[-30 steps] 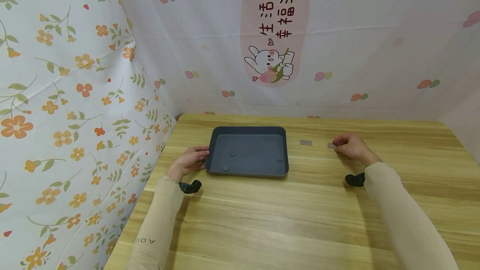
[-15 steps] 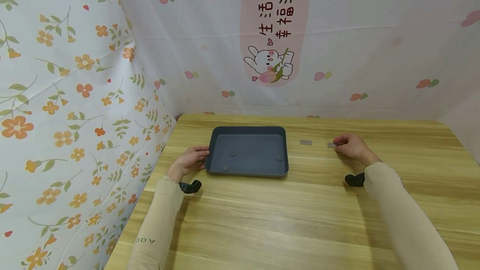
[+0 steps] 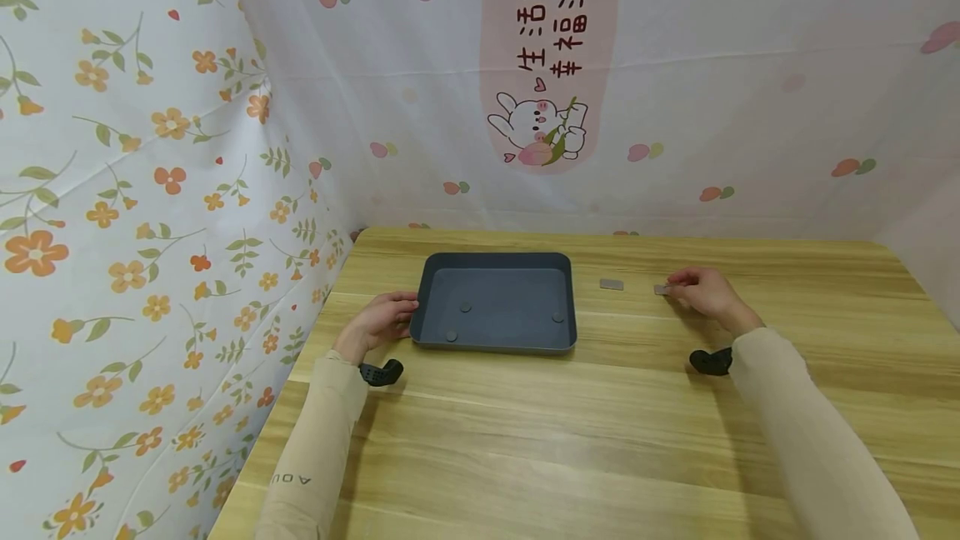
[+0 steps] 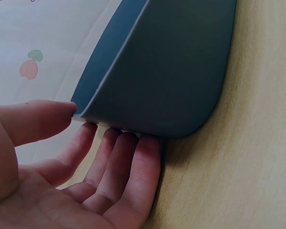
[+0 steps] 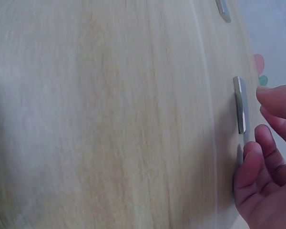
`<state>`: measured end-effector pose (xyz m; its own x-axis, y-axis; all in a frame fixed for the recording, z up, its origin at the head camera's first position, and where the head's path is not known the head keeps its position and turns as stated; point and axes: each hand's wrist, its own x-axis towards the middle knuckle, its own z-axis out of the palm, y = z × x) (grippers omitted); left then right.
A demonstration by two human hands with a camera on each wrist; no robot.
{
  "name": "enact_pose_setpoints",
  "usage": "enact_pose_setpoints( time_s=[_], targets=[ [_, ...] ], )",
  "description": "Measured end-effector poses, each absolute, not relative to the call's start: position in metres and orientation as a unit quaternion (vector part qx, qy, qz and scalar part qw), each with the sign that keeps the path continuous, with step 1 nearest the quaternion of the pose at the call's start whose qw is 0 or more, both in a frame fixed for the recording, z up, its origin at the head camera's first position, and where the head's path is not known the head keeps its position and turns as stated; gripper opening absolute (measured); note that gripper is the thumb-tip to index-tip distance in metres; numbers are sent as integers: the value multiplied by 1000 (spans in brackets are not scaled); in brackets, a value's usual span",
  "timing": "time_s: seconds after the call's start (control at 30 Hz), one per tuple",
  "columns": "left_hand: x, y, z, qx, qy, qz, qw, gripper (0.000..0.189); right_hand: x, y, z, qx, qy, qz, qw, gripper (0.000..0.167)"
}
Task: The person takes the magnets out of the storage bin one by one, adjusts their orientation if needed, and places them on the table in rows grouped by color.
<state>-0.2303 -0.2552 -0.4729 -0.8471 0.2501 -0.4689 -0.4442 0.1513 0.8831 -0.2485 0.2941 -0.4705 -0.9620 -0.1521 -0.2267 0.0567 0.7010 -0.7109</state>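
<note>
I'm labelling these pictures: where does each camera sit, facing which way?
Head: on the head, facing forward and down over table and tray; sleeves, left grip and right grip show.
Left wrist: worn there, facing the tray's side; left grip shows.
Right wrist: worn there, facing table and grey bars; right grip shows.
Head and left wrist share tray and left grip.

Wooden table (image 3: pixel 540 448) here, yellow-brown grain streaking side to side, surface shiny toward front. Up toward back, left of middle: dark blue-grey tray (image 3: pixel 513 294), sitting level, open side up. Just right of it, small grey bar (image 3: pixel 611 284), lying flat. Further right, second grey bar (image 3: pixel 660 290), right end hidden.
</note>
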Motion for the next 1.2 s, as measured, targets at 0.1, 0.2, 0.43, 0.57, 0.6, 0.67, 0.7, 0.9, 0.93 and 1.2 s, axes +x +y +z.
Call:
enact_pose_setpoints(
  time_s=[0.1, 0.2, 0.43, 0.57, 0.6, 0.67, 0.7, 0.9, 0.93, 1.2],
  targets=[
    [-230, -254, -472, -75, 710, 648, 264, 50, -248, 290, -468, -28, 911, -388, 137, 56],
    [-230, -254, -472, -77, 713, 646, 260, 49, -249, 284, -467, -34, 910, -391, 132, 54],
    [-229, -253, -471, -76, 719, 641, 257, 49, -249, 264, -457, -68, 900, -414, 118, 45],
    [-228, -252, -470, -77, 720, 641, 256, 48, -248, 251, -452, -84, 887, -438, 123, 46],
    [-229, -252, -471, -78, 720, 641, 254, 48, -247, 247, -451, -85, 884, -442, 124, 45],
    [-228, -251, -470, -81, 722, 639, 252, 48, -247, 240, -451, -89, 881, -447, 125, 45],
    [-228, -251, -470, -83, 723, 639, 250, 48, -247, 236, -450, -89, 879, -451, 126, 44],
    [-229, -250, -471, -94, 724, 638, 245, 47, -244, 214, -450, -102, 873, -461, 120, 40],
    [-229, -250, -472, -94, 722, 640, 244, 47, -243, 211, -450, -104, 872, -464, 120, 40],
    [-229, -251, -474, -94, 720, 643, 244, 46, -236, 191, -451, -108, 856, -490, 124, 40]
  ],
)
